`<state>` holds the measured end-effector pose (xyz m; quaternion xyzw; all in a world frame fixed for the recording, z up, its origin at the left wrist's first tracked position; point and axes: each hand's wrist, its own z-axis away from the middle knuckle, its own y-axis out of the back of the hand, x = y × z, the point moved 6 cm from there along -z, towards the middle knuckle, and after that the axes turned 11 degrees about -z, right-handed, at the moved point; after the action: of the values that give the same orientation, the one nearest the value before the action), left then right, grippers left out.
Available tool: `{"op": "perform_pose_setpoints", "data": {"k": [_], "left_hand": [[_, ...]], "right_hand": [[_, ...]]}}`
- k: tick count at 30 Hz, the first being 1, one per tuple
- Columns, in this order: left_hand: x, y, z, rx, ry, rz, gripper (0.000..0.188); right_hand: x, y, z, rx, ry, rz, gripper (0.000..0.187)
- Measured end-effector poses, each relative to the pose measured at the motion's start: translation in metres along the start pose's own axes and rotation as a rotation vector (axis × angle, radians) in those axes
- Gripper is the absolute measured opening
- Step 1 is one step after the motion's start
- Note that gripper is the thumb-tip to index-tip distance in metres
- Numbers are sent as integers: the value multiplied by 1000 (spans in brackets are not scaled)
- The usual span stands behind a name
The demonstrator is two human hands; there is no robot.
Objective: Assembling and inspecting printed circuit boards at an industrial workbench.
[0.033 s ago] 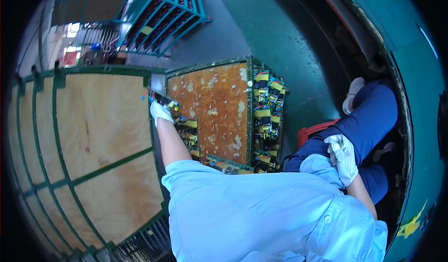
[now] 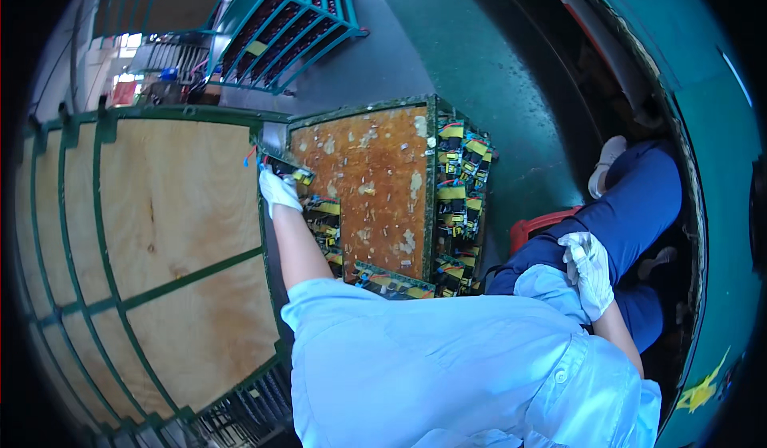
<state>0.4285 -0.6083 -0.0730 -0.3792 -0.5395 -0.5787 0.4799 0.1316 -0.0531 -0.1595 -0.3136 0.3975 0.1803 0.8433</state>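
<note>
My left hand [image 2: 280,192], in a white glove, reaches out between the two racks. Its fingers are closed on the near end of a circuit board [image 2: 297,172] with black and yellow parts and red and blue wires; the glove hides part of that board. More circuit boards [image 2: 326,216] of this kind sit just below it, beside the worn brown panel [image 2: 375,192] of the rack top. On my thigh lies my right hand [image 2: 590,276], also white-gloved, with its fingers loosely stretched and nothing seen in them.
At left stands a green-framed rack with pale plywood panels [image 2: 184,200]. Several boards [image 2: 459,184] fill the brown rack's right side. A teal rack [image 2: 288,33] stands farther off. Beside my leg is a red stool [image 2: 539,224]. A teal surface [image 2: 727,184] borders the right.
</note>
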Motion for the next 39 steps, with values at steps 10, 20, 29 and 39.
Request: {"op": "perform_pose_setpoints", "data": {"k": [10,20,29,39], "left_hand": [[46,-251,302,-1077,18,638,40],[-21,-379,602,-2157,842,612,43],[11,-374,613,-1948,555,192,53],[23,-358,616,-1963,264,-30,53]], "right_hand": [[-85,57,66,387,409,-64,39],[-115,98,189,1087,746,501,46],[-99,115,159,1014,778,654,25],[-118,108,162,1101,727,640,28]]}}
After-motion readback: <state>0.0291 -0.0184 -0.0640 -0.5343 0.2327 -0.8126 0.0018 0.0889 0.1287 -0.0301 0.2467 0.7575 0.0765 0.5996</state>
